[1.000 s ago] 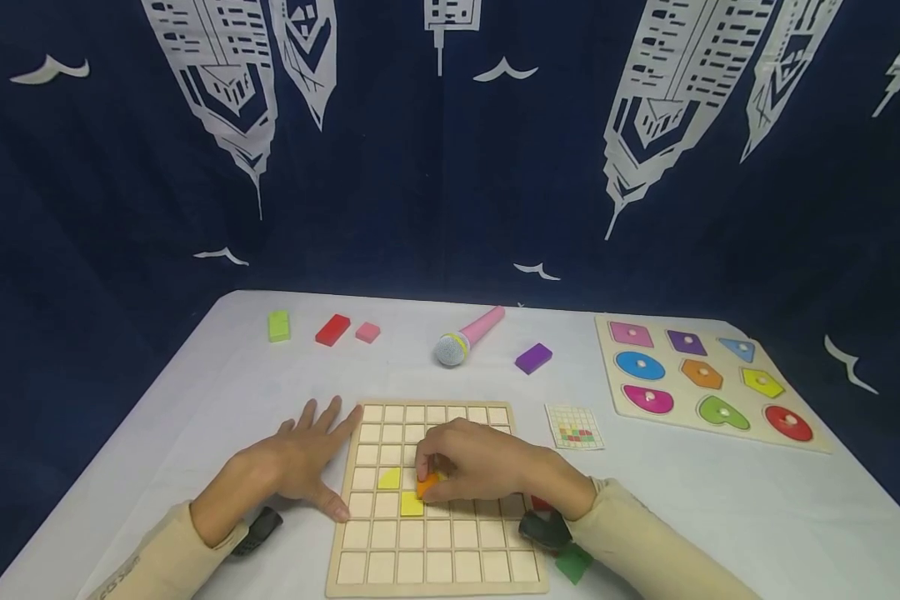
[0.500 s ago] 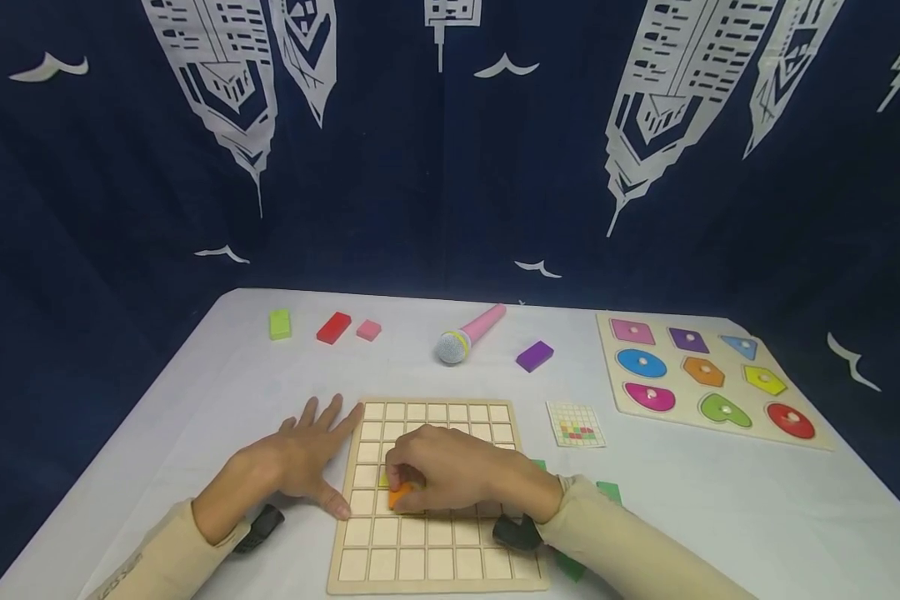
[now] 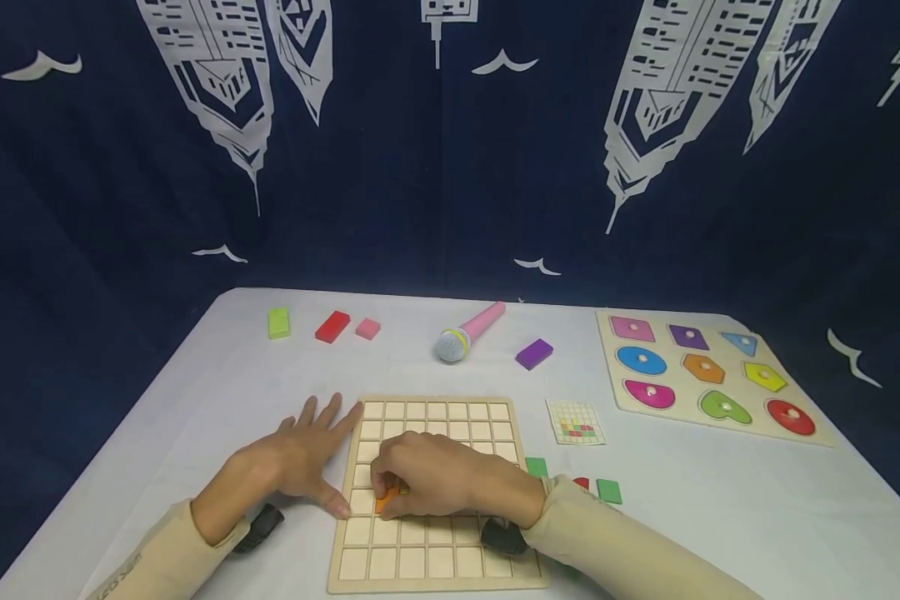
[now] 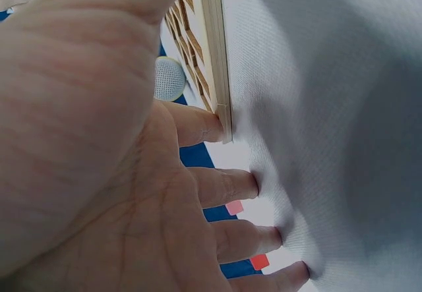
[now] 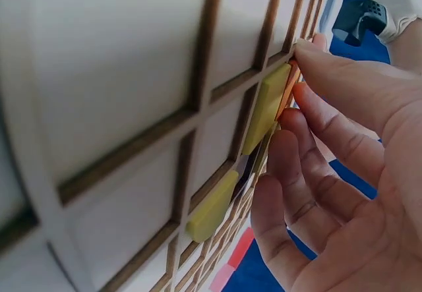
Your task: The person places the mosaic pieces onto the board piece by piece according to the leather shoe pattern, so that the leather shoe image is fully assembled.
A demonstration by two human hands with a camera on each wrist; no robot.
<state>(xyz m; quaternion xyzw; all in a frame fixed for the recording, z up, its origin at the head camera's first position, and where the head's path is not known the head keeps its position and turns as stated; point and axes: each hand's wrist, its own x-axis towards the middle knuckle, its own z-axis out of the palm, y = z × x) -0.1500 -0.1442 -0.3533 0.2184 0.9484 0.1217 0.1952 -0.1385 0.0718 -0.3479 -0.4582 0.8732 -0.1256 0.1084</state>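
Note:
A wooden grid board [image 3: 440,557] lies on the white table. My left hand [image 3: 300,458] is spread flat along its left side, the index fingertip and thumb at the edge; the left wrist view shows the fingertips [image 4: 254,185] down on the cloth. My right hand [image 3: 438,479] reaches over the board and pinches an orange tile [image 3: 387,500] between thumb and fingers, low over a cell in the left part. In the right wrist view a yellow square tile [image 5: 267,107] sits right beside the orange one, and a yellow piece with a rounded corner [image 5: 214,206] is in another cell.
Right of the board are green tiles [image 3: 609,491], a red piece [image 3: 581,482] partly behind the sleeve, and a pattern card [image 3: 576,422]. Behind stand a toy microphone [image 3: 468,333], a purple block [image 3: 534,354], a red block [image 3: 333,327] and a knobbed shape puzzle [image 3: 673,375].
My right hand has moved left across the board with the orange tile, from the right side of the yellow square to its left. The left hand has stayed in place.

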